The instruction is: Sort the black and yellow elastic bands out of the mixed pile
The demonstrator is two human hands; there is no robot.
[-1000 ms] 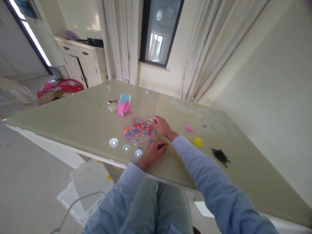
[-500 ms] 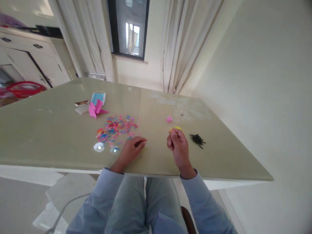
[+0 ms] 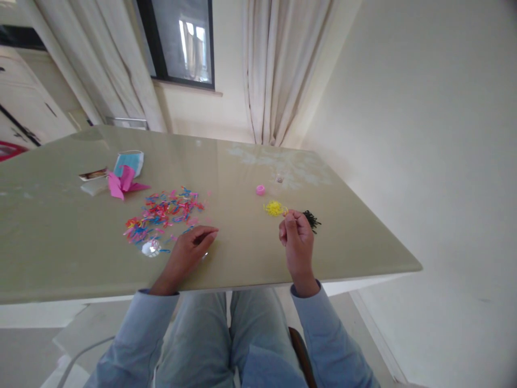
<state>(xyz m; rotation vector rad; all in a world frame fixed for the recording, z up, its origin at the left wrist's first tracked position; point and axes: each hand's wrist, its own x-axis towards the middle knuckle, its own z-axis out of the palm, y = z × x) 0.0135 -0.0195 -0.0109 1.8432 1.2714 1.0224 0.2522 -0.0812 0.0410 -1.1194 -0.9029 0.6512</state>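
My right hand (image 3: 298, 237) pinches a small yellow rubber band (image 3: 285, 212) between thumb and fingertips. Just left of it lies a pile of yellow bands (image 3: 274, 208), and a pile of black bands (image 3: 311, 220) shows partly behind the hand. My left hand (image 3: 188, 251) rests on the table near its front edge, fingers drawn together with nothing visible in them. Beyond and left of that hand spreads a loose pile of mixed red, pink, blue and orange bands (image 3: 163, 211).
A pink ring-like item (image 3: 260, 190) and a small clear piece (image 3: 279, 179) lie farther back on the glossy table (image 3: 242, 253). Folded pink paper (image 3: 123, 183), a blue face mask (image 3: 130, 161) and a small printed strip (image 3: 92, 174) are at left. A wall (image 3: 424, 134) stands to the right.
The view has turned to the right. My right hand has moved rightward from the yellow pile toward the black one, still pinching a yellow band; the left hand stays low on the table.
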